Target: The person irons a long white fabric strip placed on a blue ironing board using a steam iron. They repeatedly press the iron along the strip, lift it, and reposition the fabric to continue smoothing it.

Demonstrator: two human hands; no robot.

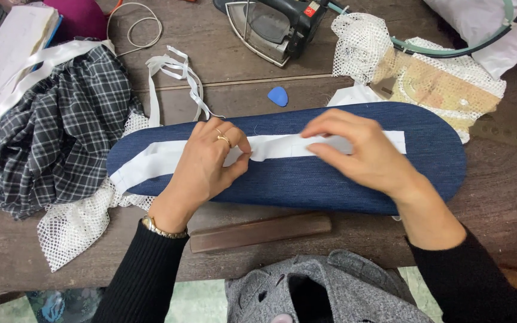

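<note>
Strip of white fabric (creased mid-length) on blue padded board, both hands pinching it.

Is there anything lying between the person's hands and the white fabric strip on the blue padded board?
Nothing visible does. The left hand and right hand both rest directly on the white fabric strip, which lies along the blue padded board. The iron and the blue chalk piece sit apart, farther back.

You wear black ribbed knit sleeves on both arms; your left hand carries gold rings (two, it seems) and a metal-link wristwatch.
</note>
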